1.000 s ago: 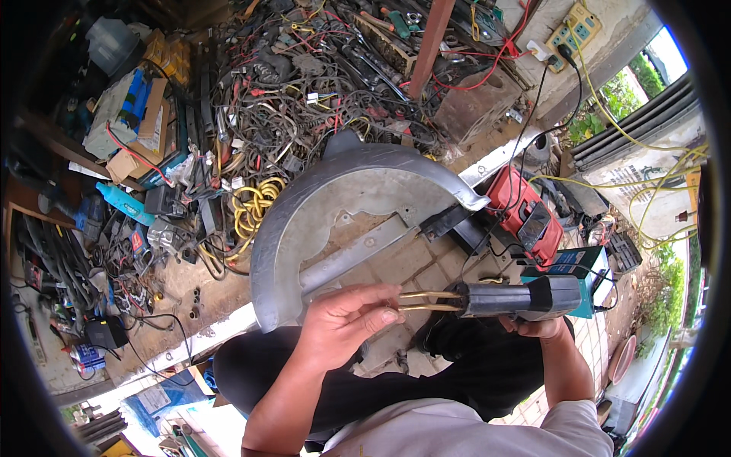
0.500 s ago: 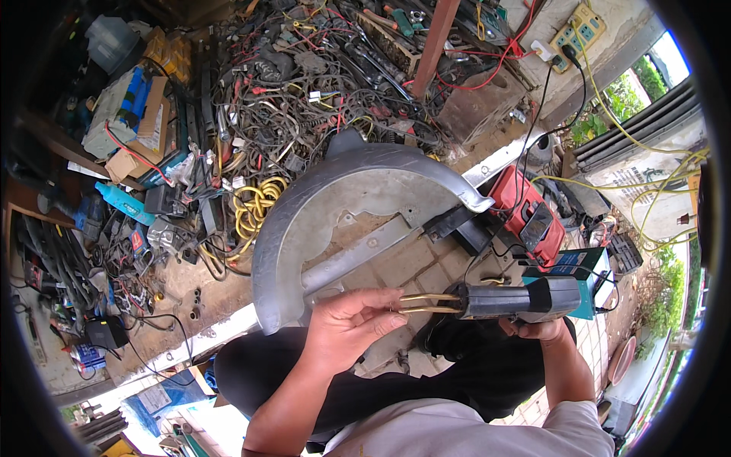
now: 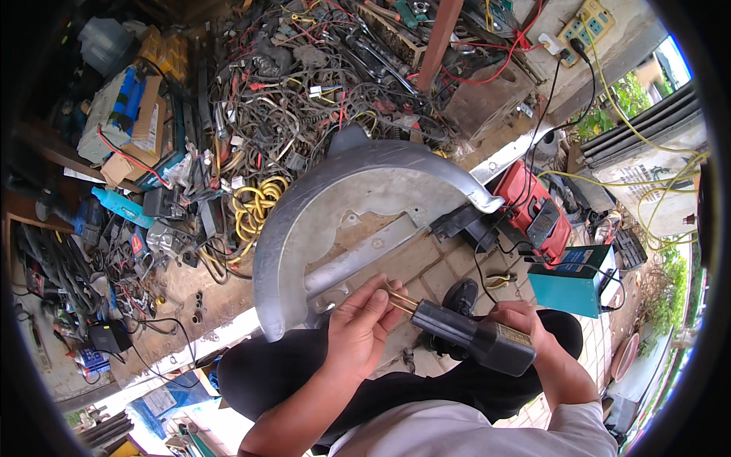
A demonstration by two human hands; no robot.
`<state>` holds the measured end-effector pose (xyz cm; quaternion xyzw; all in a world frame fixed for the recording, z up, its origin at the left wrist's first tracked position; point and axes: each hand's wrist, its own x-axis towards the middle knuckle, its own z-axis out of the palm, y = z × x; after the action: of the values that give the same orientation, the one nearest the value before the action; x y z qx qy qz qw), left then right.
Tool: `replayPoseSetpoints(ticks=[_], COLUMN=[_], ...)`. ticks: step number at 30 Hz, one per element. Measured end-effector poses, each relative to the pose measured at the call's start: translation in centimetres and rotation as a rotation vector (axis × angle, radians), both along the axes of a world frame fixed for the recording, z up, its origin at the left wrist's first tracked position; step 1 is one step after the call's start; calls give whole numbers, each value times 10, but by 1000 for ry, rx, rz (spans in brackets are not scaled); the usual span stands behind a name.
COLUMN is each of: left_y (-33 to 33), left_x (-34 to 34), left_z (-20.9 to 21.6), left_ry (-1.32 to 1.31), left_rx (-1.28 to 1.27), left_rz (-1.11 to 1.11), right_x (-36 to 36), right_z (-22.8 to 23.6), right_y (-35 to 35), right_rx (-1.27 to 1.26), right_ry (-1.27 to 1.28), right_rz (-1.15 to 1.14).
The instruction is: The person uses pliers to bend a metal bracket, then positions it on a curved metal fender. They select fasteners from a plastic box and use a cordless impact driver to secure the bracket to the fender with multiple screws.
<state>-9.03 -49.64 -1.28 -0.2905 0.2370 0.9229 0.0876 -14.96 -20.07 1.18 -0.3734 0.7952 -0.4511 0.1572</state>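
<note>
My right hand [image 3: 519, 318] is wrapped round the rear of a black hand tool [image 3: 472, 335] with two brass prongs [image 3: 402, 300], which point up and to the left. At the prong tips, the thumb and fingers of my left hand [image 3: 364, 320] are pinched together. Whatever lies between those fingers is hidden or too small to name. Beyond my hands, a large curved grey plastic fender [image 3: 278, 228] rests across the bench edge, its hollow side toward me.
A heap of tangled cables [image 3: 282, 114] covers the bench. To the right stand a red open case [image 3: 525, 206] and a teal box [image 3: 567, 289] with black cords. A yellow power strip [image 3: 585, 32] hangs at the upper right. My shoe [image 3: 461, 297] shows below.
The black tool has turned, its rear end now lower and nearer me and its prongs tilted upward. My right hand now shows on top of it. The left hand has stayed at the prong tips.
</note>
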Motion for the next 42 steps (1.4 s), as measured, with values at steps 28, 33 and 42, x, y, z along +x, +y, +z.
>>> replayPoseSetpoints(ticks=[28,33,42], left_y=[-56,-56,-62], left_x=[-108,-110,-112], left_z=[-92,-95,-94], left_ry=[372,374,398], left_rx=[-2161,-2148,-2168], left_rz=[-165,-144,-270], right_x=[-30,-33,-44], right_z=[8,2,7], right_y=[-13,-24,-44], right_rx=[211,158,120], right_ry=[-20,-48,-159], right_rz=[-248,-300,-332])
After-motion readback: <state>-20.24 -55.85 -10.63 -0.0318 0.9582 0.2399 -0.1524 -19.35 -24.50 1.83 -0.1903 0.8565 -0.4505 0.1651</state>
